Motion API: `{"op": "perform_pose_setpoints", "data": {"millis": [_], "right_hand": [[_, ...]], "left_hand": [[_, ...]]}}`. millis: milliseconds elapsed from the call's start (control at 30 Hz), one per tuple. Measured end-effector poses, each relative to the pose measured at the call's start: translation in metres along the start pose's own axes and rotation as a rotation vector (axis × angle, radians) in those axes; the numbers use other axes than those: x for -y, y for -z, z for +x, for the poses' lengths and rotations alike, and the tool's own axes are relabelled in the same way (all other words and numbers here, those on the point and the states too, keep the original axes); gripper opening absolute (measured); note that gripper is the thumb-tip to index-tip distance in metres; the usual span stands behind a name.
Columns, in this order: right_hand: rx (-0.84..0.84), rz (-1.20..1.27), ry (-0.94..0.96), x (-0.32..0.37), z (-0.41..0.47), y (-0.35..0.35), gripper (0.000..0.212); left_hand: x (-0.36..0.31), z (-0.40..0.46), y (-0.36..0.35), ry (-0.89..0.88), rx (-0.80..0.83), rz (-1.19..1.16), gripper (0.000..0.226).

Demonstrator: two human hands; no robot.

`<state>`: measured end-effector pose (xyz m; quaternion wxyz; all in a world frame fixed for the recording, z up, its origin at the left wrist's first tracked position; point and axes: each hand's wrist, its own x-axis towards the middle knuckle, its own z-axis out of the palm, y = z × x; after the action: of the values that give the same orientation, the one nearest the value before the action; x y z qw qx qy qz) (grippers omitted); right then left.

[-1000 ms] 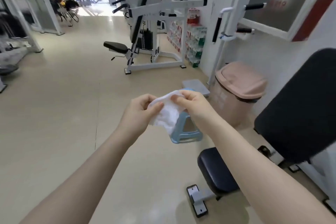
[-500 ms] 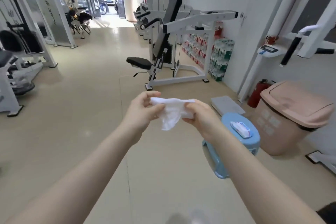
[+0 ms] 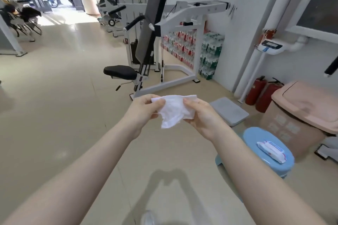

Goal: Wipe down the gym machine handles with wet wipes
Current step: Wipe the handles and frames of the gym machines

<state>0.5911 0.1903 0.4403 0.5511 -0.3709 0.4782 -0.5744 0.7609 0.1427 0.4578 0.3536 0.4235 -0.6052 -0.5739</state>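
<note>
Both hands are raised in front of the body and hold one white wipe (image 3: 173, 110) between them. Left hand (image 3: 141, 110) pinches the left top edge of the wipe with thumb and fingers curled on it. Right hand (image 3: 202, 115) grips the right side, the thumb on top and the other fingers under the sheet. The wipe is spread a little along its top edge, and its lower part hangs down crumpled between the two hands, above the floor (image 3: 54, 115).

To the right of the right forearm stands a blue stool (image 3: 256, 137), and a pack of wipes (image 3: 271, 151) lies on its seat. Just beyond the stool is a pink bin (image 3: 303, 115) with its lid closed. Between the bin and the wall stand two red extinguishers (image 3: 256, 90). A grey flat pad (image 3: 228, 110) lies on the floor near the right hand, on its far side.

Further ahead is a white gym machine (image 3: 184, 18) with a black seat (image 3: 119, 72) and a tall black back pad (image 3: 153, 22). Its black handles (image 3: 134, 22) stick out to the left side, well apart from the hands. Behind the machine, packs of bottles (image 3: 210, 51) are stacked along the white wall. A scale display (image 3: 270, 46) is fixed on a white post at the right.
</note>
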Motion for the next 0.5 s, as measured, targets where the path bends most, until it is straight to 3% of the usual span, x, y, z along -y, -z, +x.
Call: {"op": "perform_pose_setpoints", "data": {"millis": [200, 500], "right_hand": [[0.018, -0.005, -0.020, 0.029, 0.191, -0.042, 0.034], [-0.104, 0.039, -0.024, 0.021, 0.462, -0.116, 0.022]], "left_hand": [[-0.020, 0.175, 0.093, 0.011, 0.017, 0.043, 0.015], [0.004, 0.425, 0.243, 0.004, 0.029, 0.090, 0.019]]}}
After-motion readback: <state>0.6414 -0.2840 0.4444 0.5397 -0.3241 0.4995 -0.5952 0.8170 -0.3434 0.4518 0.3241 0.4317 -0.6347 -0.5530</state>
